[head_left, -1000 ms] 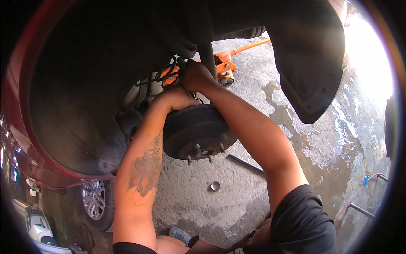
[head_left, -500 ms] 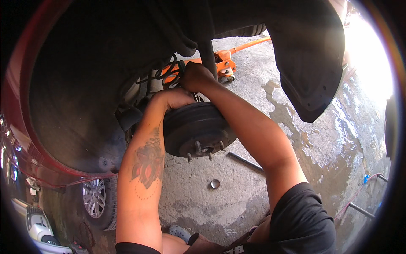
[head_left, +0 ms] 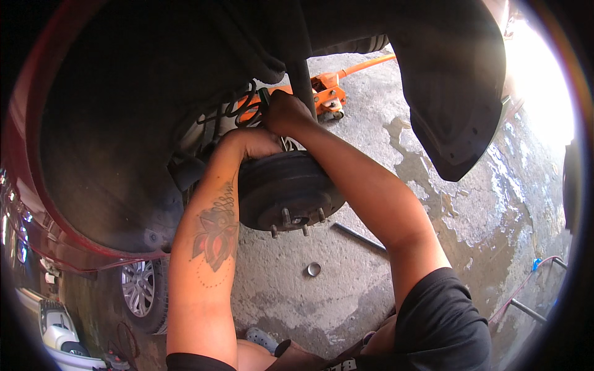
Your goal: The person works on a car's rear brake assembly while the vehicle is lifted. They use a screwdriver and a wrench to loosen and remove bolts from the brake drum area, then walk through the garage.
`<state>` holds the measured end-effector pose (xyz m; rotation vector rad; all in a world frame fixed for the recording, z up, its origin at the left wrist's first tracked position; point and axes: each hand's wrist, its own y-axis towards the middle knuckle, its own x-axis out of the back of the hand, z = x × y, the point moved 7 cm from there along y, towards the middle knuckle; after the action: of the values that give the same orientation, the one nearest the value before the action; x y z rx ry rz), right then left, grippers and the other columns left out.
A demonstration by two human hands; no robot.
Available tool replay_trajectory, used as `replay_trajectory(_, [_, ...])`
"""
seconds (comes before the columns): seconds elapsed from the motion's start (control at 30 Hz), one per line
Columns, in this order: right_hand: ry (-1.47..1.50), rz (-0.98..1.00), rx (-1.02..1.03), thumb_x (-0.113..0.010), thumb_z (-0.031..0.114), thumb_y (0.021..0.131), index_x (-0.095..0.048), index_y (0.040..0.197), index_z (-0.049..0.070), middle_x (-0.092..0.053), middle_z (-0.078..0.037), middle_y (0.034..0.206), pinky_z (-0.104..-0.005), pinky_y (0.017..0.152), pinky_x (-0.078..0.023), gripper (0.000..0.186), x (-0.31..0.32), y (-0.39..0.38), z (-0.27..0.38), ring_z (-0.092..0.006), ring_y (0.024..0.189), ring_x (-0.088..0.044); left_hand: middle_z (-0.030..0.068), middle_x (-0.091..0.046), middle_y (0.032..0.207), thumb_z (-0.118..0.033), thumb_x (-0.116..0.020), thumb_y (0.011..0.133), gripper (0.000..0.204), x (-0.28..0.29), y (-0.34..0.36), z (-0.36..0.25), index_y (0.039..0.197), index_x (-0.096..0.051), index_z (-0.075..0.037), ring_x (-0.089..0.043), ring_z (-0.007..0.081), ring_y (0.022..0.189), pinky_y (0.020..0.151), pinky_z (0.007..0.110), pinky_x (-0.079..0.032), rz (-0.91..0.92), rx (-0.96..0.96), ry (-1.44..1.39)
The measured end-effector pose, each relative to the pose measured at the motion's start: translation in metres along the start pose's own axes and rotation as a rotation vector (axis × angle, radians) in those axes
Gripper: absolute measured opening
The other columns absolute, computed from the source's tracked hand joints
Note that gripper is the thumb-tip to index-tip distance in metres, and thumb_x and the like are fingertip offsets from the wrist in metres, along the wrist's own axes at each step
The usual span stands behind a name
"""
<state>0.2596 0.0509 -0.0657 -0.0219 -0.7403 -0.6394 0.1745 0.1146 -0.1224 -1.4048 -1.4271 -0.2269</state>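
Observation:
In the head view a dark brake drum with wheel studs [head_left: 281, 185] hangs inside a raised car's wheel arch [head_left: 111, 123]. My left hand [head_left: 257, 143] reaches over the drum's top rim, its fingertips hidden behind it among metal parts. Above and right of it my right hand [head_left: 284, 114] is closed round a green tool handle [head_left: 264, 97], beside a dark coiled line [head_left: 241, 102] and a vertical dark strut [head_left: 302, 83]. The far ends of what my hands work on are hidden.
An orange floor jack [head_left: 334, 93] stands behind the strut. A dark bar [head_left: 359, 238] and a small metal cup [head_left: 314, 269] lie on stained concrete [head_left: 309, 303]. A wheel [head_left: 139, 290] shows lower left, a hose [head_left: 532, 272] and pipes at right.
Both hands stay at nearly the same spots, with only slight shifts. The drum appears slightly higher in the picture than a second ago.

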Motion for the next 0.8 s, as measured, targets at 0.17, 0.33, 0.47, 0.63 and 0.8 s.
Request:
replay_trajectory(0.17, [-0.118, -0.020, 0.082, -0.076, 0.028, 0.078, -0.068, 0.108, 0.001, -0.069, -0.020, 0.113, -0.0434, 0.091, -0.053, 0.041, 0.003, -0.001, 0.003, -0.0335, 0.110, -0.066, 0.0091, -0.074, 0.084, -0.022, -0.067, 0.081, 0.026, 0.000, 0.005, 0.004, 0.091, -0.075, 0.000, -0.065, 0.0148, 0.074, 0.073, 0.031, -0.052, 0.038, -0.060, 0.000])
replay_trajectory(0.33, [-0.140, -0.011, 0.110, -0.081, 0.036, 0.074, -0.068, 0.108, 0.000, -0.070, -0.020, 0.111, -0.0432, 0.091, -0.054, 0.051, -0.001, 0.000, 0.002, -0.0336, 0.108, -0.067, 0.0088, -0.073, 0.094, -0.029, -0.064, 0.084, 0.030, 0.002, -0.001, 0.005, 0.095, -0.074, -0.003, -0.064, 0.0154, 0.088, 0.085, 0.032, -0.048, -0.064, -0.159, 0.031])
replay_trajectory(0.47, [-0.164, 0.048, 0.117, -0.080, 0.037, 0.076, -0.068, 0.106, -0.001, -0.070, -0.020, 0.109, -0.0430, 0.090, -0.054, 0.050, -0.004, -0.001, 0.003, -0.0328, 0.107, -0.067, 0.0084, -0.073, 0.100, -0.033, -0.063, 0.085, 0.033, 0.001, -0.010, 0.008, 0.097, -0.074, -0.004, -0.064, 0.0161, 0.094, 0.091, 0.031, -0.046, -0.138, -0.118, -0.063])
replay_trajectory(0.63, [-0.229, 0.147, 0.219, -0.065, 0.027, 0.087, -0.065, 0.102, -0.010, -0.068, -0.027, 0.104, -0.0445, 0.089, -0.052, 0.040, -0.013, -0.003, 0.003, -0.0390, 0.101, -0.067, 0.0085, -0.069, 0.118, -0.037, -0.063, 0.087, 0.044, -0.002, -0.006, 0.012, 0.114, -0.070, -0.003, -0.060, 0.0178, 0.113, 0.098, 0.030, -0.043, -0.242, -0.122, -0.072])
replay_trajectory(0.8, [-0.535, 0.217, 0.320, -0.067, 0.020, 0.082, -0.067, 0.109, -0.005, -0.066, -0.024, 0.116, -0.0409, 0.089, -0.054, 0.037, -0.032, 0.003, -0.001, -0.0337, 0.108, -0.066, 0.0108, -0.063, 0.132, -0.035, -0.069, 0.083, 0.057, 0.001, -0.004, 0.004, 0.129, -0.061, -0.003, -0.053, 0.0219, 0.127, 0.105, 0.032, -0.040, -0.394, -0.319, -0.058])
